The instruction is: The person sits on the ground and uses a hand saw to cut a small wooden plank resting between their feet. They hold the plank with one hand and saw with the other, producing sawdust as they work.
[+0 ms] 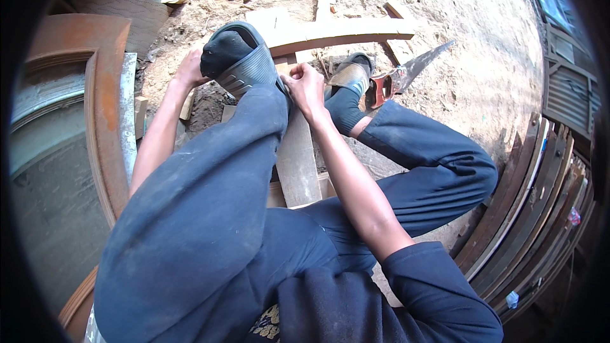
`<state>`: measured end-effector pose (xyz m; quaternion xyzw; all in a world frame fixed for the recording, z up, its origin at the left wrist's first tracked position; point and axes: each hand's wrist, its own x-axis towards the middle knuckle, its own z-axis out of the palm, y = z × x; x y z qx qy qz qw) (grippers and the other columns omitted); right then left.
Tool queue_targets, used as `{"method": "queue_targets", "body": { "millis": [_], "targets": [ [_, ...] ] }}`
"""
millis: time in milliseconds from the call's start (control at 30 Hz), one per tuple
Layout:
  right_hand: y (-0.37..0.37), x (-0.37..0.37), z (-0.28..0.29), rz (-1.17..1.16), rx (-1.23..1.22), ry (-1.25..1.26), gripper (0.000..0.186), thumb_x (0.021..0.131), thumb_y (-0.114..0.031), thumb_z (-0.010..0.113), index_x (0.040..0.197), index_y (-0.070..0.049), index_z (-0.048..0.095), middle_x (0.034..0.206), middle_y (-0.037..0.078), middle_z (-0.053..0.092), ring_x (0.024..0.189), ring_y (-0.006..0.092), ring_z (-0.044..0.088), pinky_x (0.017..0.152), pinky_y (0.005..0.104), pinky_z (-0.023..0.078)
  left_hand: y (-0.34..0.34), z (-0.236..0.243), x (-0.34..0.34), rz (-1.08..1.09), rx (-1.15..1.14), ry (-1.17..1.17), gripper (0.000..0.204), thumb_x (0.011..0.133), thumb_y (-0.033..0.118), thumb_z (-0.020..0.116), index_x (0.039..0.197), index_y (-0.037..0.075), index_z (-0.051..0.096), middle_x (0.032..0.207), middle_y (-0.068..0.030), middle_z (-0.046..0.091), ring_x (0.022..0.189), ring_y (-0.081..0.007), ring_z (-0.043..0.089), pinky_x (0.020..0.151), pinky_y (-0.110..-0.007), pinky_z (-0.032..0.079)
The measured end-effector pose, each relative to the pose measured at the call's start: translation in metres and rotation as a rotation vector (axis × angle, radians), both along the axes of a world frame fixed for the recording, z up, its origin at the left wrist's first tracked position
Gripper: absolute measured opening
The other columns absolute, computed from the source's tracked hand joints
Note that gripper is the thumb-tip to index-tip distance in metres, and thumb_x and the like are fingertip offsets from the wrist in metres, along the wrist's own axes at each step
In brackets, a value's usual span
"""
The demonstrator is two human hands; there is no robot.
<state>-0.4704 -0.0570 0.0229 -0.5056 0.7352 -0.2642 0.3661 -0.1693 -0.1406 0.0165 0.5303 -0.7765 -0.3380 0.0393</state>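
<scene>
Sandal point(244, 75) lies between narrowly curled right fingers point(297, 75) and half-hidden left fingers point(193, 65); whether either holds anything I cannot tell.

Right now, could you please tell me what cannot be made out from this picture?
In the head view:
- Left hand: fingertips hidden behind the left foot.
- Right hand: anything pinched is too small to tell.
- Left forearm: upper part hidden behind the left leg.
- Brown-framed panel: left side cut off by the picture's dark rim.
</scene>
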Motion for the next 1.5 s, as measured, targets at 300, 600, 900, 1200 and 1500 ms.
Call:
{"method": "queue_targets", "body": {
  "millis": [300, 600, 900, 1200, 1500],
  "targets": [
    [-0.01, 0.001, 0.0, -0.093, 0.178, -0.08, 0.025, 0.078, -0.018, 0.079, 0.083, 0.005, 0.07, 0.067, 0.012, 0.07, 0.057, 0.0139, 0.066, 0.056, 0.028, 0.054, 0.01, -0.018, 0.015, -0.064, -0.122, -0.024, 0.058, 0.061, 0.024, 0.082, 0.111, 0.001, 0.062, 0.107, -0.0219, 0.065, 0.1, -0.0403, 0.061, 0.088, -0.045, 0.05],
    [0.003, -0.005, 0.006, -0.21, 0.201, -0.254, 0.024, 0.088, -0.019, 0.07, 0.089, 0.005, 0.07, 0.07, 0.011, 0.07, 0.059, 0.0134, 0.068, 0.055, 0.0264, 0.055, 0.022, 0.016, -0.017, -0.087, -0.261, -0.068, 0.05, 0.065, 0.025, 0.082, 0.106, 0.004, 0.063, 0.101, -0.0209, 0.065, 0.096, -0.0413, 0.061, 0.084, -0.046, 0.051],
    [-0.022, -0.107, 0.031, -0.385, 0.187, -0.062, 0.028, 0.087, -0.02, 0.058, 0.085, 0.006, 0.068, 0.074, 0.012, 0.07, 0.057, 0.0145, 0.067, 0.05, 0.0268, 0.053, 0.03, 0.027, -0.03, 0.019, -0.158, -0.074, 0.038, 0.069, 0.016, 0.078, 0.101, 0.002, 0.063, 0.093, -0.0226, 0.065, 0.088, -0.0397, 0.063, 0.075, -0.047, 0.051],
    [-0.01, -0.242, -0.018, 0.12, 0.62, 0.646, 0.039, 0.084, -0.03, 0.066, 0.109, 0.0, 0.07, 0.112, 0.023, 0.067, 0.109, 0.0324, 0.065, 0.094, 0.0395, 0.051, 0.026, 0.047, -0.062, 0.083, -0.239, 0.072, 0.035, 0.068, 0.013, 0.077, 0.098, 0.002, 0.063, 0.092, -0.0233, 0.064, 0.091, -0.0435, 0.061, 0.081, -0.049, 0.049],
    [-0.001, -0.222, -0.06, 0.054, 0.518, 0.686, 0.034, 0.073, -0.017, 0.068, 0.101, 0.002, 0.07, 0.107, 0.026, 0.068, 0.103, 0.037, 0.067, 0.089, 0.0434, 0.054, 0.033, 0.006, -0.03, 0.125, -0.4, -0.027, 0.026, 0.077, 0.004, 0.06, 0.102, 0.001, 0.061, 0.098, -0.0233, 0.062, 0.096, -0.0452, 0.057, 0.083, -0.05, 0.046]
  ]
}}
